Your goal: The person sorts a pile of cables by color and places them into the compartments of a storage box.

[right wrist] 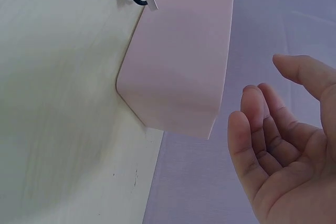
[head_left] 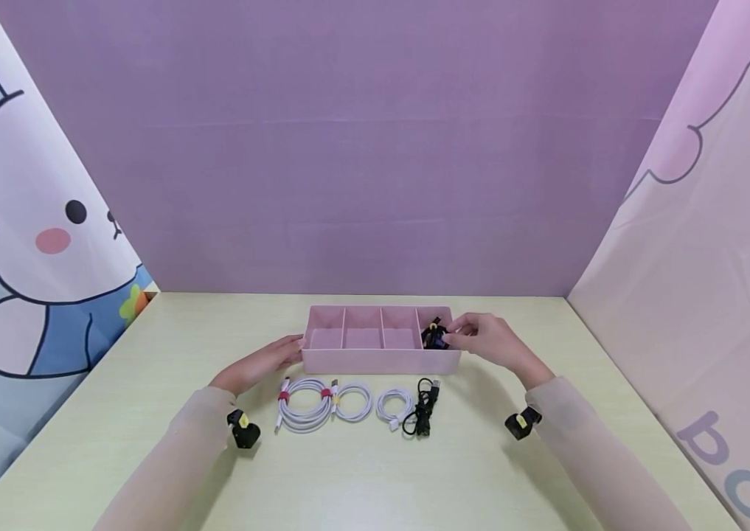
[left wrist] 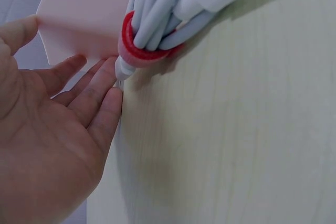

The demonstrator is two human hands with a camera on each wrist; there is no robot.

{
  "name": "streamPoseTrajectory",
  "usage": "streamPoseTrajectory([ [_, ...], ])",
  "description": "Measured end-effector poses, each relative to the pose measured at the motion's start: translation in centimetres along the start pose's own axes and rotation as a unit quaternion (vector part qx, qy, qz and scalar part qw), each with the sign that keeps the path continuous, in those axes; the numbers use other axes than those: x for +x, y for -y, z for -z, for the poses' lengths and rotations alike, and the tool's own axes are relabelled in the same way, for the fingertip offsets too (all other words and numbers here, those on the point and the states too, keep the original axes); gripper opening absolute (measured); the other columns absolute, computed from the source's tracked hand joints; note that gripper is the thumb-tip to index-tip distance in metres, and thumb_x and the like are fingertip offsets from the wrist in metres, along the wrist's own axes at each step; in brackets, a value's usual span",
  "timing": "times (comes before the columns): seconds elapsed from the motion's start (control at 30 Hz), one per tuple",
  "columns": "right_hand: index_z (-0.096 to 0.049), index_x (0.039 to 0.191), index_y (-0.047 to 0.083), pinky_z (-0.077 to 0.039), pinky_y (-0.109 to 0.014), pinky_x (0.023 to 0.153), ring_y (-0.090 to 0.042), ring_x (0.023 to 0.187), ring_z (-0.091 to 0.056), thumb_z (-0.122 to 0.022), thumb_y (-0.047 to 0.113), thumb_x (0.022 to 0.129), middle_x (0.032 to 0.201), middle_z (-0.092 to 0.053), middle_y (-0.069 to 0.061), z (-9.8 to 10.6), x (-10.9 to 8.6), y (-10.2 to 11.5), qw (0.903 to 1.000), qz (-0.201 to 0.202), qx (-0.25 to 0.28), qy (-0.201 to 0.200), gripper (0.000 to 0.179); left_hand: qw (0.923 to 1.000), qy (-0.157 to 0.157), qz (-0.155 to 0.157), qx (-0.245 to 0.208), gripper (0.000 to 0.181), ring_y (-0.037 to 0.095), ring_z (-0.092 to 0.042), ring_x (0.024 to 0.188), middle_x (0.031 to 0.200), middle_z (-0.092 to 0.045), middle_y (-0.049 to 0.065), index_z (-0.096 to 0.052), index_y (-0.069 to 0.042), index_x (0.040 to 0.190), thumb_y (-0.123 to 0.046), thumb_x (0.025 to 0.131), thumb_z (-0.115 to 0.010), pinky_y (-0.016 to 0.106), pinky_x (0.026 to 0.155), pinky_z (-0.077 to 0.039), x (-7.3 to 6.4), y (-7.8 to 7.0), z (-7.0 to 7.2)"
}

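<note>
A pink box (head_left: 381, 362) with several compartments in a row stands on the table. My left hand (head_left: 268, 361) touches the box's left end with its fingers extended; in the left wrist view the fingertips meet the pink wall (left wrist: 86, 17). A bundled black cable (head_left: 434, 339) lies in the rightmost compartment. Over the right rim is my right hand (head_left: 489, 341), its fingertips close to that bundle. In the right wrist view the right hand (right wrist: 289, 145) has loosely bent fingers, thumb apart, and nothing shows between them.
In front of the box lie a large white cable coil (head_left: 304, 424) with red ties, a smaller white coil (head_left: 355, 419) with a yellow tie, another white coil (head_left: 394, 404) and a black cable (head_left: 422, 411). A purple backdrop (head_left: 361, 147) rises behind the table.
</note>
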State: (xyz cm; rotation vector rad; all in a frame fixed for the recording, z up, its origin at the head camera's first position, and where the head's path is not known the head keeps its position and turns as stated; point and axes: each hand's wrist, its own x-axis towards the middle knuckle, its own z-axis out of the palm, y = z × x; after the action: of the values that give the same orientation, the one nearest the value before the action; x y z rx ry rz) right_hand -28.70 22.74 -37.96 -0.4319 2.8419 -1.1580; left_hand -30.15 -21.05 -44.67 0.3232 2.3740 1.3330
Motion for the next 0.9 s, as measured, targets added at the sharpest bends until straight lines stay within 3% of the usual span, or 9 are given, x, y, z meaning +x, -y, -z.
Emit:
streamPoseTrajectory([
  [0.2,-0.073,0.106,0.012,-0.052,-0.034,0.072,-0.018,0.084,-0.062,-0.074,0.036,0.092,0.091,-0.068,-0.001,-0.3,-0.6,-0.1,1.0,0.009,0.002,0.003,0.028,1.0,0.002,0.0,-0.004,0.072,0.037,-0.035,0.144,0.152,-0.046,0.016,-0.019,-0.009,0.16,-0.055,0.106,-0.033,0.059,0.119,-0.013,0.1,0.1,0.0],
  [0.9,-0.074,0.104,0.007,-0.053,-0.028,0.065,-0.017,0.076,-0.062,-0.072,0.02,0.093,0.086,-0.068,-0.001,-1.5,-2.3,-1.0,0.9983,0.033,0.031,0.036,0.017,1.0,0.004,-0.001,0.0,0.075,0.036,-0.036,0.143,0.152,-0.046,0.015,-0.019,-0.009,0.16,-0.058,0.105,-0.033,0.062,0.118,-0.011,-0.1,0.0,0.1],
])
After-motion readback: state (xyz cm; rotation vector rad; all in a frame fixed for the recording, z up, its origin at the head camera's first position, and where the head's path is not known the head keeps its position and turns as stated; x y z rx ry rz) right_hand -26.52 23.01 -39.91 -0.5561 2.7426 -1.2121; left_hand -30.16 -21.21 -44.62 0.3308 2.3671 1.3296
